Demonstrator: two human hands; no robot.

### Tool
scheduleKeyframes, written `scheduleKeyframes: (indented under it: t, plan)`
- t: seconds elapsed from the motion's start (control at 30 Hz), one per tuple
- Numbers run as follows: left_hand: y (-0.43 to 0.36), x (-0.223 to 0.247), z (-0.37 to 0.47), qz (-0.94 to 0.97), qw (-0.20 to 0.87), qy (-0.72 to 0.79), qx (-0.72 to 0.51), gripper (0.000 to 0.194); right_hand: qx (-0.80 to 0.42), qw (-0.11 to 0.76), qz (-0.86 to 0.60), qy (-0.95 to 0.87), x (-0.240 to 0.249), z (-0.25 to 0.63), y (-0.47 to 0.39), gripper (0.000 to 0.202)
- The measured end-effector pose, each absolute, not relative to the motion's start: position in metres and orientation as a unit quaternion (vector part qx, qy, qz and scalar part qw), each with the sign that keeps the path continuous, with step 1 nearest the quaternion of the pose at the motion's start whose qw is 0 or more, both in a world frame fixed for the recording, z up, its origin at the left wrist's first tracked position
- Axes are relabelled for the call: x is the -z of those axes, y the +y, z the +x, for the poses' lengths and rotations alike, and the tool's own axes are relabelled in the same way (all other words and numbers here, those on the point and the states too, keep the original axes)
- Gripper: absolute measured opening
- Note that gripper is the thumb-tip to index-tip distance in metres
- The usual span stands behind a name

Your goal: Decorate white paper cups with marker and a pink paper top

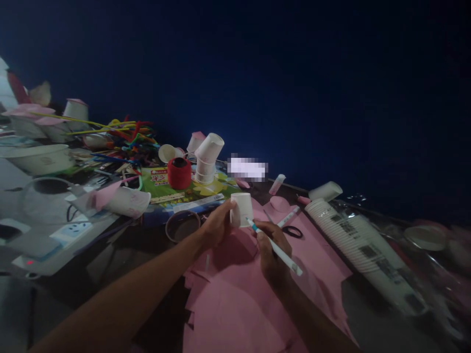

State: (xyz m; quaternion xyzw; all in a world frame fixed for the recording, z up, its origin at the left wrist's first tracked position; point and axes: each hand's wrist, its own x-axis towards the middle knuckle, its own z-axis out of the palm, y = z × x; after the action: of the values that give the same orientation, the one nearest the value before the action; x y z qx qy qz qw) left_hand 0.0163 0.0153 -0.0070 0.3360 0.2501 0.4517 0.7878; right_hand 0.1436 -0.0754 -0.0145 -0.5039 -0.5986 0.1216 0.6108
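My left hand point(218, 226) grips a small white paper cup point(240, 205) by its left side, and the cup is upside down. A white marker pen with a teal tip point(276, 249) is held in my right hand point(271, 250), its tip at the lower right of the cup's wall. Beneath both hands lie overlapping pink paper sheets point(235, 304). Black-handled scissors point(292, 232) rest on the paper just right of my right hand, beside another white marker point(289, 216).
A sleeve of stacked paper cups point(360, 245) lies at the right. Behind the hands are a red yarn ball point(179, 172) and stacked cups point(206, 159). Colourful pipe cleaners point(132, 133), a paper bowl point(40, 159) and a power strip point(62, 245) are at the left.
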Motion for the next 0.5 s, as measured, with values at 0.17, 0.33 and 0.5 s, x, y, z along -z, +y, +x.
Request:
scheduleKeyframes:
  t: [0.17, 0.33, 0.5]
  plan:
    - [0.012, 0.005, 0.016, 0.349, 0.786, 0.230, -0.455, 0.031, -0.093, 0.599, -0.502, -0.617, 0.014, 0.142, -0.075, 0.018]
    - [0.010, -0.003, 0.017, 0.344, 0.775, 0.263, -0.461, 0.026, -0.080, 0.583, -0.511, -0.627, 0.010, 0.143, -0.073, 0.017]
    - [0.009, -0.006, 0.017, 0.347, 0.767, 0.279, -0.462, 0.028, -0.085, 0.577, -0.506, -0.635, 0.004, 0.142, -0.072, 0.016]
